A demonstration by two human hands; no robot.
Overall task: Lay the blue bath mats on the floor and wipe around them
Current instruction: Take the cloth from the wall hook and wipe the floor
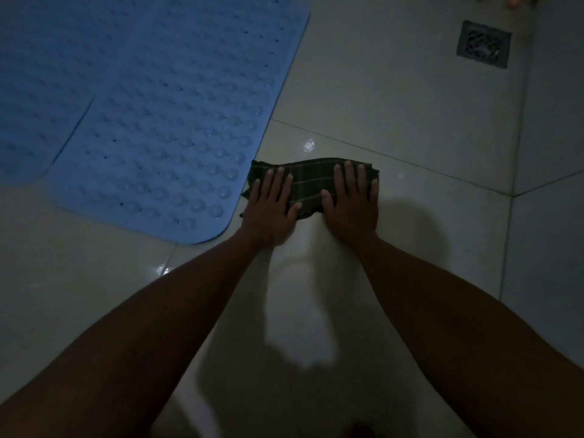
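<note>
The floor [395, 99] is laid with large pale glossy tiles split by thin grout lines, and the light is dim, with small bright glints on the wet-looking glaze and soft shadows pooled toward the near edge. A square metal drain grate [483, 44] sits near the far right corner, just beside a seam where the tiling changes plane.

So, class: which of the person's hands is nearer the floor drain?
Right. The right hand presses the cloth's end toward the floor drain; the left hand lies farther, beside the blue mat.
</note>
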